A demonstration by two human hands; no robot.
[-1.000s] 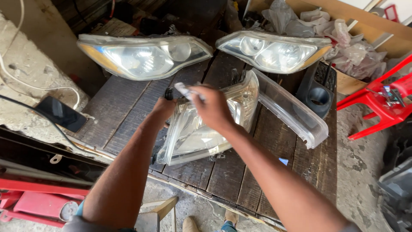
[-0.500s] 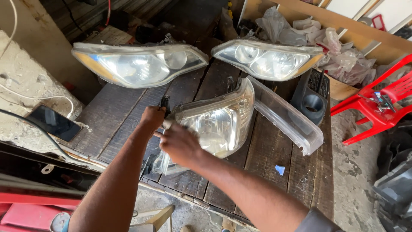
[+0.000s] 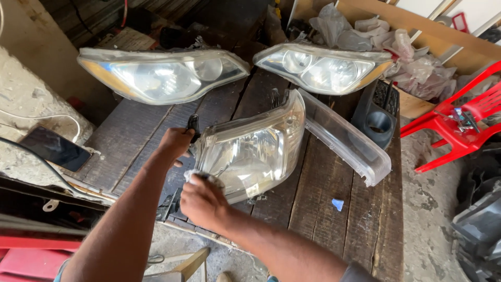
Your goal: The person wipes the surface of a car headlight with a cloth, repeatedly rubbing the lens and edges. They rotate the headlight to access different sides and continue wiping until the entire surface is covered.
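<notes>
On the plank table (image 3: 323,209), the left hand (image 3: 175,146) grips the headlight's (image 3: 250,151) edge while the right hand (image 3: 201,201) presses a small pad against the lens; it may tip off the table's near edge

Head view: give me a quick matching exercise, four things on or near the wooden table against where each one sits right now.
Things:
1. headlight with amber left tip
2. headlight with amber right tip
3. clear long lens cover
4. red plastic chair

Places:
A. off the table's right edge
B. far left of the table
C. far right of the table
D. right of the headlight under both hands

Pairs: 1-B, 2-C, 3-D, 4-A
</notes>
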